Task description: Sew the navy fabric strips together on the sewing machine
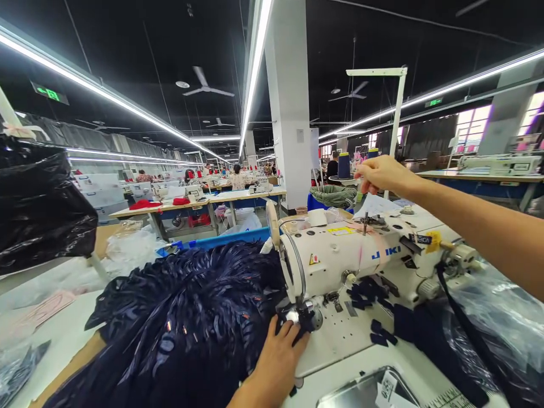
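R hand was up beside a navy thread cone, fingers curled w/ tips close tog.; couldn't tell if any thread ran btwn them. 2nd cone behind was mostly hidden by that hand; forearm cut off at R edge. L hand was low at the needle end of the white sewing machine, fingers bent & slightly apart; tips hard to make out vs. dark cloth & shiny metal, so couldn't tell if it gripped anything. Navy cloth pile lay on the desk just L of that hand, cut off at bottom, folds mostly too dark to read. Small navy scraps sat under the machine arm, partly hidden. Tray & paper tag cut off at bottom; black bag cut off at L edge.
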`<act>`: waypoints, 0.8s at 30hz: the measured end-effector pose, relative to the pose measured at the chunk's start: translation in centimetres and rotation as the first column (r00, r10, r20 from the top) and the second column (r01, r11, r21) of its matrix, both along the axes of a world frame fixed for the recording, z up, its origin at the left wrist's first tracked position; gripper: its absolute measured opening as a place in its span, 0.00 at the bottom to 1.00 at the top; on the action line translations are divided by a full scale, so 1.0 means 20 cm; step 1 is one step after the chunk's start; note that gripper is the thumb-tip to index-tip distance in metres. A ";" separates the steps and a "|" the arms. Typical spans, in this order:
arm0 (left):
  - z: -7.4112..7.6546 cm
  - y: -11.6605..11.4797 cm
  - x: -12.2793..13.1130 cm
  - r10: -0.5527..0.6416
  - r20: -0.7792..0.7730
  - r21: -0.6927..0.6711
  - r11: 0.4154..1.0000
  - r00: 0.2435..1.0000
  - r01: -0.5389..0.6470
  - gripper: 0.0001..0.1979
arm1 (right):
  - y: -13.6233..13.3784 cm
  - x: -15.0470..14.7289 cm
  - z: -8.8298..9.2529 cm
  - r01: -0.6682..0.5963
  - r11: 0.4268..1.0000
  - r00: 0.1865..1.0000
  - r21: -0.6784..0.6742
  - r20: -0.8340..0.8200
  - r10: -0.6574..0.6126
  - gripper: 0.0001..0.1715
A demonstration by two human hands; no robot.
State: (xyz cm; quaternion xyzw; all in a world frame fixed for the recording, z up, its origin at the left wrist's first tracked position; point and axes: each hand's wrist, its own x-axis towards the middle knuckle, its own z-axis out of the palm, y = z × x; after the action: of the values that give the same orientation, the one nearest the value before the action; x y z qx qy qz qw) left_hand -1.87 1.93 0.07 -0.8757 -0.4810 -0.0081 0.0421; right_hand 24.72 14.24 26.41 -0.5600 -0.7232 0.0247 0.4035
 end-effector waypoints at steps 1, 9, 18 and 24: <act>0.00 0.00 0.00 -0.001 -0.001 -0.003 1.000 1.000 0.001 0.24 | -0.04 0.01 0.00 0.101 0.993 0.983 0.067 0.147 -0.110 0.20; 0.02 0.00 0.01 -0.026 0.030 0.032 0.999 0.999 0.025 0.21 | -0.76 -0.05 -0.41 -0.344 0.626 0.844 0.700 0.523 -0.121 0.04; 0.01 0.01 0.01 -0.052 0.032 0.068 0.996 0.998 0.049 0.26 | -0.42 -0.33 -1.26 -0.663 0.748 0.647 -0.005 0.499 0.577 0.15; 0.02 0.03 0.00 -0.104 -0.010 0.056 0.993 0.994 0.105 0.27 | -0.25 -0.33 -1.36 -0.705 0.706 0.642 -0.059 0.370 0.672 0.14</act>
State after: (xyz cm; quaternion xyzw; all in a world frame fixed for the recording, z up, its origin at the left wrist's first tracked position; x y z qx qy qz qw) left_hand -1.84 2.43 0.42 -0.8981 -0.4339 -0.0206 0.0679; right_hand 18.07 9.21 -0.85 -0.2179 -0.9434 0.0393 0.2471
